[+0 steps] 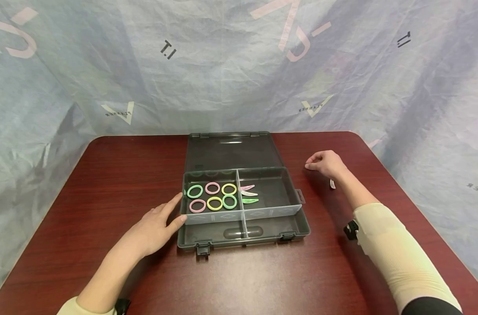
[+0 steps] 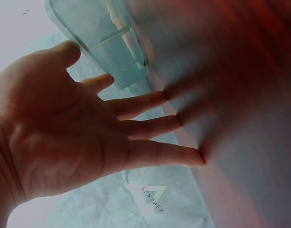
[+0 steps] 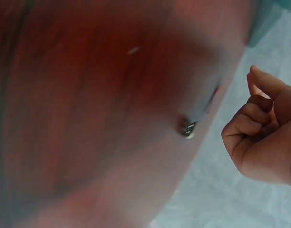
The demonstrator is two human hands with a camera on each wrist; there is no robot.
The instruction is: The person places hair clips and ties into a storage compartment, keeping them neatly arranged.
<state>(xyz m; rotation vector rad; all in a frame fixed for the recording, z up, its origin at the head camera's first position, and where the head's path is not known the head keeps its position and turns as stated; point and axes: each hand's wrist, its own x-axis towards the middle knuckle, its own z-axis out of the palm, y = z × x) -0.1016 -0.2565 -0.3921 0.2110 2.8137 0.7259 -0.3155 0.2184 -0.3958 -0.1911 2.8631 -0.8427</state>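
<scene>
My left hand (image 1: pixel 154 225) is at the left side of a dark clear plastic organizer box (image 1: pixel 244 241), its fingers straight and spread. Its thumb and forefinger are right at the box's side wall; the left wrist view shows the palm. My right hand (image 1: pixel 327 164) is out to the right of the box. The right wrist view shows thumb and forefinger tips together and the other fingers curled, with nothing visible between them. A white snap hair clip (image 1: pixel 332 184) lies on the table beside that wrist. Several pastel hair ties (image 1: pixel 212 188) fill the box's back left compartment.
Pink, white and green hair clips (image 1: pixel 250 201) lie at the left of the back right compartment. The box lid (image 1: pixel 231 151) is folded back on the table (image 1: pixel 144 153). Two front compartments hold nothing visible. A printed grey curtain (image 1: pixel 223 78) hangs behind the table.
</scene>
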